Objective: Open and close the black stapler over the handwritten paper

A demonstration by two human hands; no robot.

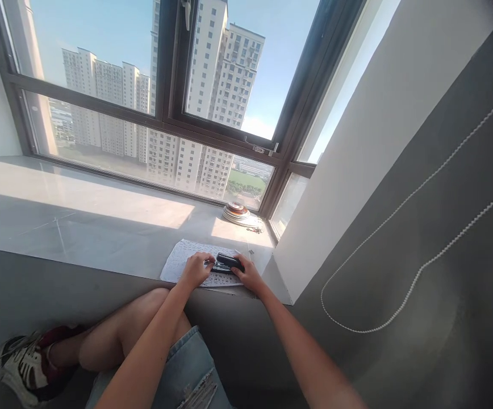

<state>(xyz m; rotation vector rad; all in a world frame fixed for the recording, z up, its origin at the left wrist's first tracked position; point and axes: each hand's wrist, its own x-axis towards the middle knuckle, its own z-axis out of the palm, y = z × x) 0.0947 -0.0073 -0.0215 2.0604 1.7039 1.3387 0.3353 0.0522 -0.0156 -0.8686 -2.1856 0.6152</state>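
Observation:
A black stapler (228, 262) is over sheets of paper (177, 262) covered in writing, on the windowsill near its front edge. Its top arm appears raised from the base, with a metallic part showing between them. My right hand (249, 275) is closed around the stapler's right end. At the other end, my left hand (196, 269) has its fingers pinched together close to the metallic part. Whatever lies between those fingertips is too small to make out.
Round stacked objects (237, 213) sit in the sill's far right corner, with small bits beside them. A window with dark frames (101, 103) rises behind the sill (101, 233). A white bead chain (417, 278) hangs at right. My bent leg (118, 326) is below.

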